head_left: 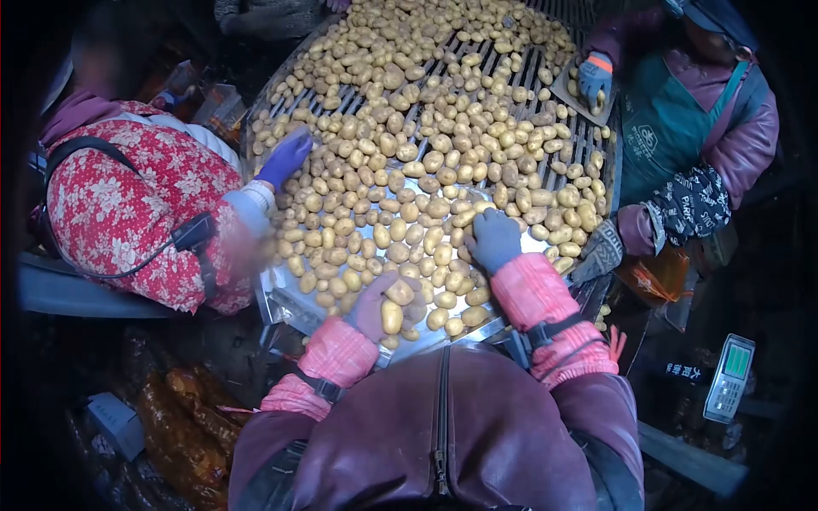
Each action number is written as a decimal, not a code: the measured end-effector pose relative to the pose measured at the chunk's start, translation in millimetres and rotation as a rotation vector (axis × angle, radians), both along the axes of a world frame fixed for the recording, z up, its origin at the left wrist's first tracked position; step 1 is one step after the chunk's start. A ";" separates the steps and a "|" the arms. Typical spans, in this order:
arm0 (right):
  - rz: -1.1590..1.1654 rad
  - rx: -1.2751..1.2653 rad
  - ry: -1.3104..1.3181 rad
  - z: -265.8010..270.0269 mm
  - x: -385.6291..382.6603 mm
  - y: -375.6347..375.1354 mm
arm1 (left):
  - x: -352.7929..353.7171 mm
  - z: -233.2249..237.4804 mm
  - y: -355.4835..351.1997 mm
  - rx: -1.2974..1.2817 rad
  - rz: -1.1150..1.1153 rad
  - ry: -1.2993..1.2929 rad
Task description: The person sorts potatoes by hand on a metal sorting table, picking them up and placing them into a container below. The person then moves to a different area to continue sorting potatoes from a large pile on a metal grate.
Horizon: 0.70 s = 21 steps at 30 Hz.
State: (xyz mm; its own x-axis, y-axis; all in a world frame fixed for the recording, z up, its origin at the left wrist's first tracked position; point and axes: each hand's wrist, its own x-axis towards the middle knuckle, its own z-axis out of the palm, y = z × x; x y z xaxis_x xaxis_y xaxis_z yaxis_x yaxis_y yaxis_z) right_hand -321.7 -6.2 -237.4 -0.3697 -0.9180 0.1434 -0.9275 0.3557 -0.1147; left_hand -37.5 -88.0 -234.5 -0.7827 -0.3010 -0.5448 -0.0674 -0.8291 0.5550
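Note:
In a gloved grip, my left hand (370, 305) has its fingers closed around potatoes near the front edge of the metal sorting table (298, 298). One potato (392, 318) and another potato (399, 293) show against its palm. Farther forward and to the right, my right hand (495, 242) wears a grey-blue glove and rests back-up on the potato heap (426, 204). Its thumb stands apart from the fingers, and the fingertips touch potatoes. What lies beneath that palm is hidden.
A person in a red floral garment (141, 204) reaches in from the left with a purple-gloved hand (288, 157). At right, a person in a green apron (673, 119) holds a scoop-like board (583, 95). Slats (409, 119) show between potatoes. A digital scale display (730, 377) stands lower right.

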 end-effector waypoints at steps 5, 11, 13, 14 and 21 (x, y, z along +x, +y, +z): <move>0.009 0.220 -0.095 -6.8 0.0 -19.2 | 7.1 8.1 11.1 -0.081 0.009 -0.002; -0.088 0.128 -0.336 8.6 9.3 -10.2 | 15.3 14.4 23.8 -0.017 0.062 0.003; -0.143 0.081 -0.501 5.2 4.9 -6.9 | 19.3 19.7 29.6 0.006 0.085 0.006; -0.168 0.056 -0.582 2.9 0.1 -6.7 | 20.8 22.9 30.6 0.014 0.098 0.010; -0.227 -0.604 -1.976 66.6 44.6 63.0 | 23.7 56.7 46.0 0.025 0.120 -0.059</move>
State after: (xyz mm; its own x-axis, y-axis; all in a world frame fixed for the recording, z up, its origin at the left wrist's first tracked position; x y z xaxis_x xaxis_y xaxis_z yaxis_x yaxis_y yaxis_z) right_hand -277.2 56.8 -170.9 -0.4433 -0.8447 -0.3000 0.6043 -0.0344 -0.7960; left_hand -13.8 -41.9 -177.8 -0.7086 -0.3759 -0.5971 0.0010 -0.8468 0.5319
